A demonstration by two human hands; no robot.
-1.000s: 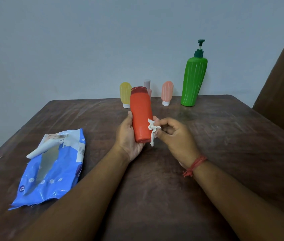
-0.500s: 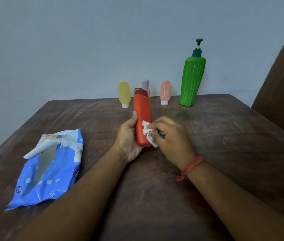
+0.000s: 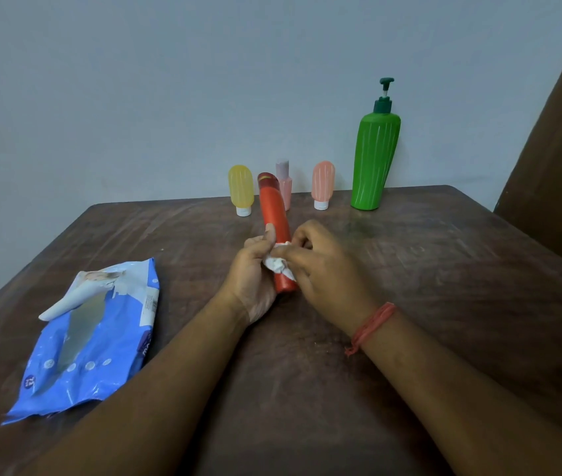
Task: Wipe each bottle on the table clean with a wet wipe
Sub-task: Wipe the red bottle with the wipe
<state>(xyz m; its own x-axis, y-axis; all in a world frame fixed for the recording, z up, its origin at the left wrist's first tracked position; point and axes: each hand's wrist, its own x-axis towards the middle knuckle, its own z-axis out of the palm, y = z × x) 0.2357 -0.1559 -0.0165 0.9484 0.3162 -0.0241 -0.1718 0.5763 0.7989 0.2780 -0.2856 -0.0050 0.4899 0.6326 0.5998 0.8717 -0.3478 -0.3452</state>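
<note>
The red bottle [image 3: 275,231] is gripped, tilted above the table [image 3: 444,286], by the left hand [image 3: 255,280]; a wipe [image 3: 278,266] is pinched against it by the right hand [image 3: 324,266]. A slippery wet surface could let it be dropped.

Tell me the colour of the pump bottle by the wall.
Green, with pale vertical stripes and a darker green pump: the pump bottle shows best in the head view.

Orange bottle [image 3: 274,223] tilted, held above table, crumpled white wipe [image 3: 278,266] against it
</note>
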